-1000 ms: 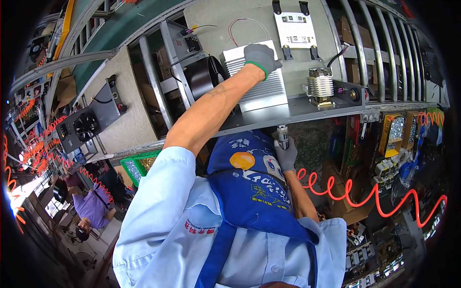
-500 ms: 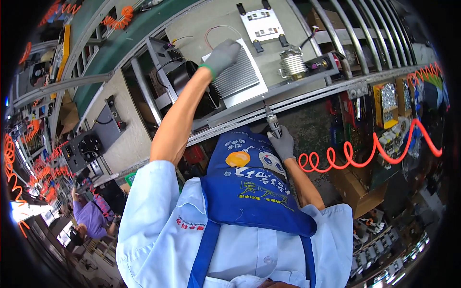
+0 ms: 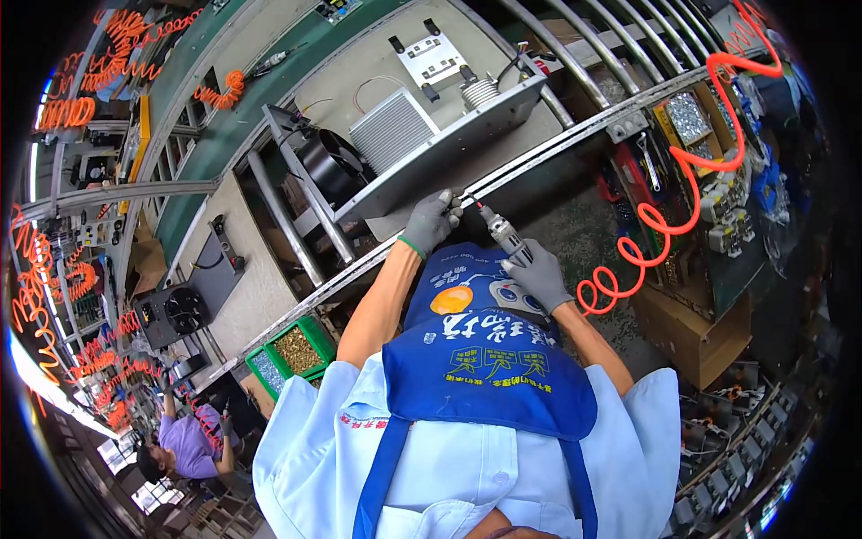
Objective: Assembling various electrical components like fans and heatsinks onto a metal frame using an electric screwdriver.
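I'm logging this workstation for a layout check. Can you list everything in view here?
metal chassis: one, grey, on the conveyor rails ahead, finned heat sink and black round fan inside
pneumatic screwdriver: one, silver, in the right hand, tip toward the chassis edge
coiled air hose: one, orange-red, at right
green bins: two, holding small fasteners, lower left of the rail
cardboard box: one, brown, lower right
black fan unit: one, at left
other person: one, purple top, far lower left
apron: one, blue
left hand: grey glove, at the chassis edge
right hand: grey glove, gripping the screwdriver
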Action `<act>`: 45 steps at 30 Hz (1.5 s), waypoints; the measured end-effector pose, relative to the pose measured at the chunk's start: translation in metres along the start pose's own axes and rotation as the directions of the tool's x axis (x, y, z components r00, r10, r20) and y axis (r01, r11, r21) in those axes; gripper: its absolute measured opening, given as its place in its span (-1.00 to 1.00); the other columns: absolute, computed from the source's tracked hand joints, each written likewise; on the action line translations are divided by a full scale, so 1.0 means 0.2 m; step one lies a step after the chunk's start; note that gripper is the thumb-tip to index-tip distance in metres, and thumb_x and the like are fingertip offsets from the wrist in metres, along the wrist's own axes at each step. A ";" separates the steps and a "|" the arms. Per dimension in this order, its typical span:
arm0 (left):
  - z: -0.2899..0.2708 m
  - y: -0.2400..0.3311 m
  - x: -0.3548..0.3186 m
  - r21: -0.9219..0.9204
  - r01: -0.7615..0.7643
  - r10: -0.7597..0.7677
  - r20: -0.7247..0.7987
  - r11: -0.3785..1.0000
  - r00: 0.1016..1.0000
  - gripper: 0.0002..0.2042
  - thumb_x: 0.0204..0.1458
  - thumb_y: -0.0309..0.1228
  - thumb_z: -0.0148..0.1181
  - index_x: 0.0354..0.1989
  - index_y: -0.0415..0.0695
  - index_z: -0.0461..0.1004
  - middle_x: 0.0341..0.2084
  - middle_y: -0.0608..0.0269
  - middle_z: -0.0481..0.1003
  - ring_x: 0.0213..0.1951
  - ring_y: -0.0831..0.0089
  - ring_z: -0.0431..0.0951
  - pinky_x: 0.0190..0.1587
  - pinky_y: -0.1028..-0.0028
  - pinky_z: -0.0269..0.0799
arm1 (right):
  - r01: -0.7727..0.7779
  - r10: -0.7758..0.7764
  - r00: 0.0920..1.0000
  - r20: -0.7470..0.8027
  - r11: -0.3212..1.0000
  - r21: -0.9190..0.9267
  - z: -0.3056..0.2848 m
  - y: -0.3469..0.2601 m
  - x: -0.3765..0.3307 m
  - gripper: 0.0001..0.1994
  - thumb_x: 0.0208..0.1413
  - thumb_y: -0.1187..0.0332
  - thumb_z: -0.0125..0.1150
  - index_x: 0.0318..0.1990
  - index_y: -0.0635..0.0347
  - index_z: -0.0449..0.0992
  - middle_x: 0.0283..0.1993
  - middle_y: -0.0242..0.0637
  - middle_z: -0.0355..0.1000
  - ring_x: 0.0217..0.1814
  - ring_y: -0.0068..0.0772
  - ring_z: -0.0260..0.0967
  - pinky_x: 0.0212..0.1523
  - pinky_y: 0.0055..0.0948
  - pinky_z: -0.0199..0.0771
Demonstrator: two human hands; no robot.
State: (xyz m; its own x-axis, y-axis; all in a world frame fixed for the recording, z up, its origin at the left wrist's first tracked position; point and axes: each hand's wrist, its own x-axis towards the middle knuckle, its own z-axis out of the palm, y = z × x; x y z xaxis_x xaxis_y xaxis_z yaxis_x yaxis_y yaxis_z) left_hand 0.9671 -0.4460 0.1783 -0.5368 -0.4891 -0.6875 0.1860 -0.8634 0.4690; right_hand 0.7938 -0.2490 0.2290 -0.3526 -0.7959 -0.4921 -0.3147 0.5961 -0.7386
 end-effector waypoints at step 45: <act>-0.01 0.96 0.52 0.831 0.061 0.139 0.019 -0.553 0.990 -0.38 -0.13 0.17 0.28 -0.22 -0.23 0.60 -0.28 -0.11 0.58 -0.19 -0.03 0.57 -0.12 0.13 0.42 | -0.131 0.132 0.991 0.000 0.988 -0.084 0.35 0.24 0.66 -0.60 -0.06 0.03 0.30 -0.19 0.11 0.44 -0.24 0.02 0.51 -0.12 0.17 0.45 -0.15 -0.01 0.42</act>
State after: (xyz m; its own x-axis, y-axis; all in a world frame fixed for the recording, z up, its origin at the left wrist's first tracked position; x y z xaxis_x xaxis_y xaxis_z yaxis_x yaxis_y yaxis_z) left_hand 0.9491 -0.6626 0.1965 -0.5215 -0.6015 -0.6052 -0.8197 0.5502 0.1594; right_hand 0.7938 -0.3336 0.0970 -0.3913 -0.7106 -0.5848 -0.3385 0.7021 -0.6265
